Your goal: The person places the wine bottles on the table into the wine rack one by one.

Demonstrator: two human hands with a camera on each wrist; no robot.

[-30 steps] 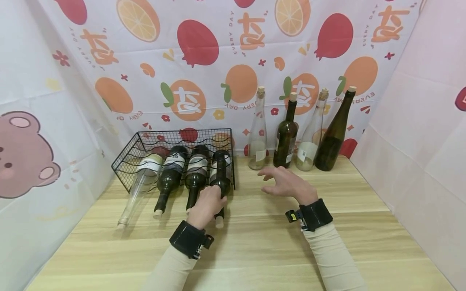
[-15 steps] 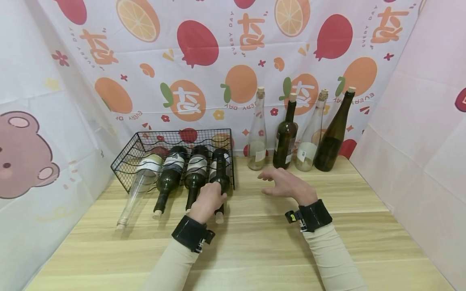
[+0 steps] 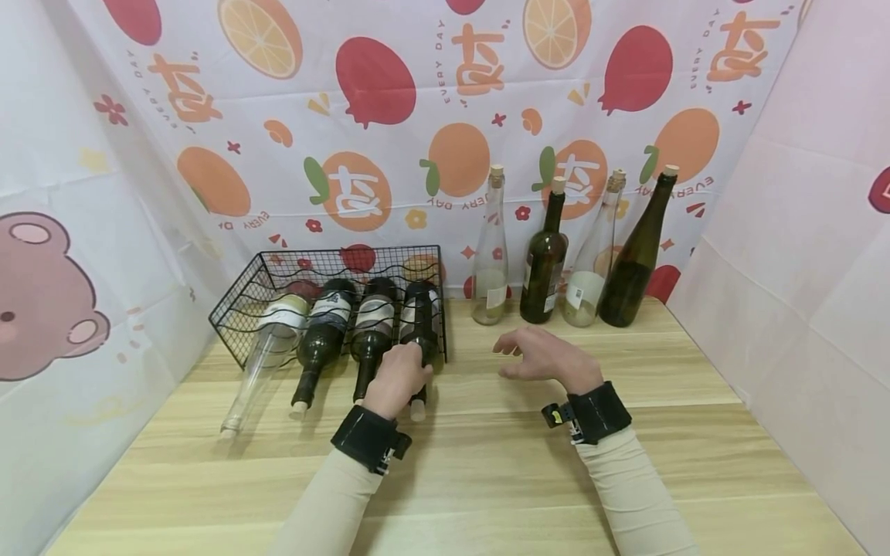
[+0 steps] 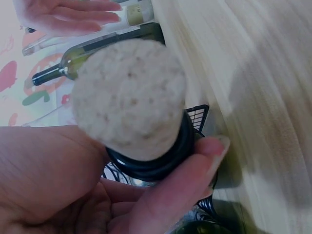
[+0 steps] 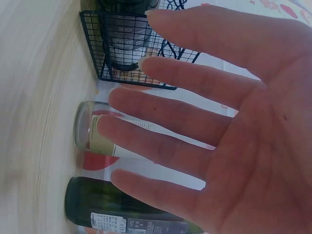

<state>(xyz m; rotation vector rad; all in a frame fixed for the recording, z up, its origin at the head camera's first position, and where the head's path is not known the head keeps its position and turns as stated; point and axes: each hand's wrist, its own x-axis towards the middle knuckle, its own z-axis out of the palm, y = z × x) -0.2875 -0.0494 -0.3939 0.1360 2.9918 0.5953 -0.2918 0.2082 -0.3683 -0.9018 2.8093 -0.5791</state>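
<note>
My left hand (image 3: 398, 380) grips the neck of a dark wine bottle (image 3: 420, 313) that lies in the rightmost slot of a black wire rack (image 3: 445, 340). Its cork (image 4: 131, 95) fills the middle of the left wrist view, with thumb and fingers curled round the neck below it. To the left in the same rack lie two more dark wine bottles (image 3: 323, 340) (image 3: 374, 332) and a clear bottle (image 3: 267, 363), necks toward me. Over the table, my right hand (image 3: 545, 359) hovers with spread, relaxed fingers and holds nothing.
Behind my right hand stand several corked bottles: a clear one (image 3: 490, 286), a dark green one (image 3: 545, 270), another clear one (image 3: 591, 278) and a tall olive-green one (image 3: 636, 266). A fruit-print cloth (image 3: 389, 185) hangs behind the wooden table (image 3: 501, 479).
My left hand has pushed the rightmost bottle a little farther back into the rack, its cork moving away from me. The right hand stays nearly still.
</note>
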